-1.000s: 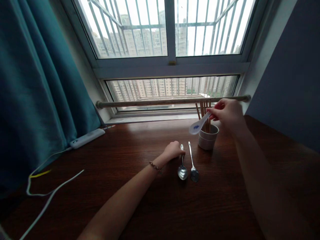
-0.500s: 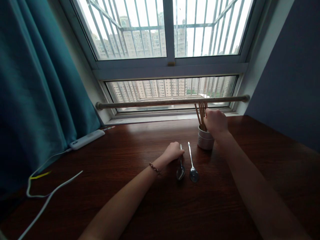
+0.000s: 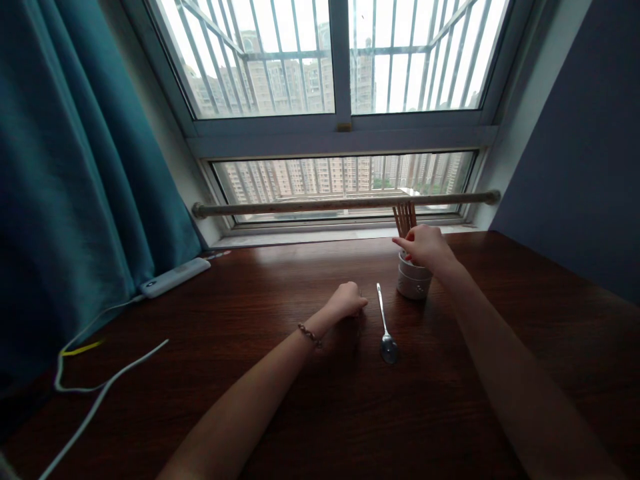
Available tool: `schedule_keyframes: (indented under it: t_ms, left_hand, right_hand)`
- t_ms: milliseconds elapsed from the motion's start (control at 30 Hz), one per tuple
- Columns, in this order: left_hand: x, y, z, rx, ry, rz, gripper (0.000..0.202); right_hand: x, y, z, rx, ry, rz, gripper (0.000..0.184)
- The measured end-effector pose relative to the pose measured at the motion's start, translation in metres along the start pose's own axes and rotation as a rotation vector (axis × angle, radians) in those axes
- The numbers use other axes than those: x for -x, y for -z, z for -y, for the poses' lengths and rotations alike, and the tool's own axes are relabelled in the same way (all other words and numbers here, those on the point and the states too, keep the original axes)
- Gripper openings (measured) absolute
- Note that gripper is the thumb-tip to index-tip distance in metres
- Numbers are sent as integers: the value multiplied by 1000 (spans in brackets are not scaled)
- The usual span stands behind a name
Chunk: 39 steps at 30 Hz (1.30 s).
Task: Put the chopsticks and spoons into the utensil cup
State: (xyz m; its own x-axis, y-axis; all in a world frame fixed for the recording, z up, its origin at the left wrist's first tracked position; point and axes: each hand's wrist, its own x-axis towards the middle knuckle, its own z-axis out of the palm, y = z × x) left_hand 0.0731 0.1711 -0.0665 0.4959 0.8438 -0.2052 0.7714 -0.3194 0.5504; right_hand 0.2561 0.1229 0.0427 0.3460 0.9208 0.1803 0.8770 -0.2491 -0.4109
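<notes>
We look out over a dark wooden surface [image 3: 410, 413], and along the left side we have a blue-green curtain [image 3: 100, 167] hanging down, a white power strip [image 3: 175, 277] lying at its foot, and a white cable [image 3: 107, 385] trailing toward the near edge, with a yellow strip [image 3: 83, 348] by it, all of it well apart from the hands. Ahead of us a rail [image 3: 300, 206] crosses in front of the barred window [image 3: 270, 87], and to the right we get a plain wall [image 3: 575, 167]. Now to the white cup [image 3: 413, 283], upright toward the back: thin brown sticks [image 3: 405, 217] rise out of it, crowding the space just behind the fingers. Here's the right hand [image 3: 425, 245] at the cup's rim, covering part of the mouth, index finger stretched to the left; what its grip holds is hidden, and we can't tell how wide it is. Down in front, the left hand [image 3: 350, 300] rests low with its fingers curled, grip narrow, a bracelet [image 3: 310, 335] on the wrist; we can't make out whether anything sits in it. And there's the metal spoon [image 3: 384, 320], lying just right of that left grip, apart from it, bowl toward us, handle pointing away, nearer to us than the cup.
</notes>
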Motion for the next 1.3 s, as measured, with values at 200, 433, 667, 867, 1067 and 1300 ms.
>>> schedule_keyframes:
  t_ms: [200, 433, 667, 867, 1067, 1300]
  left_hand:
    - [-5, 20, 0, 230, 33, -6, 10]
    - [31, 95, -27, 665, -280, -704, 14]
    - [30, 94, -79, 1096, -562, -717, 11]
    - [-13, 59, -105, 1095, -491, -532, 6]
    - [-33, 39, -108, 1069, -428, -417, 4]
    - [-43, 39, -103, 974, -319, -253, 4]
  right_hand:
    - [27, 8, 22, -65, 5, 490, 18]
    - [43, -52, 51, 243, 135, 822, 18]
    - [42, -72, 55, 366, 161, 823, 27]
    - [38, -80, 57, 424, 158, 870, 44]
    - [35, -87, 58, 463, 178, 872, 61]
    - [32, -96, 55, 447, 207, 832, 45]
